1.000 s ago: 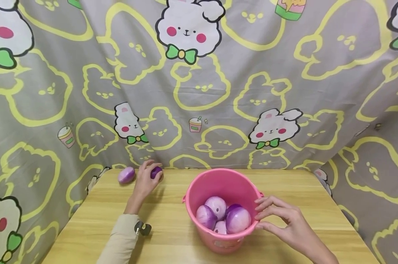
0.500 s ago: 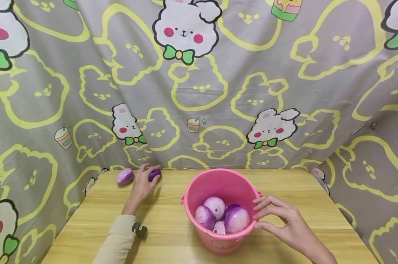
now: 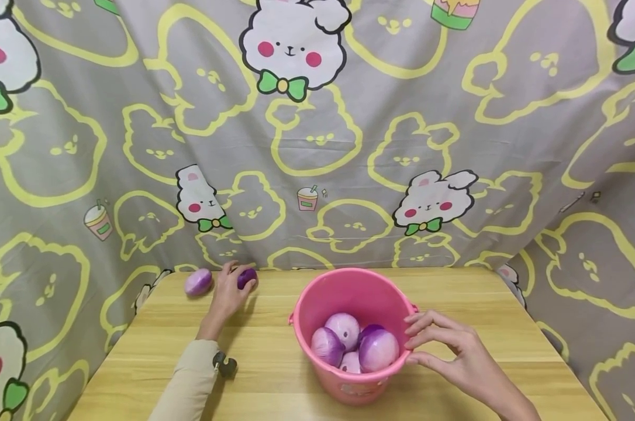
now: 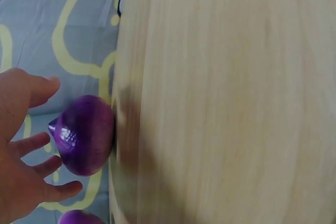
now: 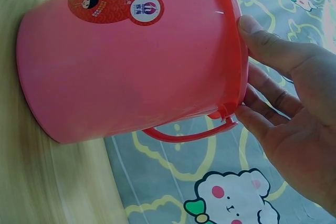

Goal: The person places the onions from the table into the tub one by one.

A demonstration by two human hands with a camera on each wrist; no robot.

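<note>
My left hand (image 3: 228, 293) is at the table's back left, fingers spread beside a dark purple onion (image 3: 248, 277). In the left wrist view, its thumb and fingers reach around the onion (image 4: 86, 136), with a gap between the thumb and the onion's skin. A paler purple onion (image 3: 198, 282) lies on the table to the left of that hand. My right hand (image 3: 456, 354) holds the rim of a pink bucket (image 3: 344, 292) between thumb and fingertips. Inside the bucket are several purple and white onions (image 3: 379, 351).
The wooden table (image 3: 275, 351) ends at a grey patterned cloth (image 3: 323, 222) hanging behind it and along both sides. A red handle (image 5: 191, 137) hangs along the bucket's side in the right wrist view. A small black clip-like object (image 3: 225, 365) is at my left sleeve.
</note>
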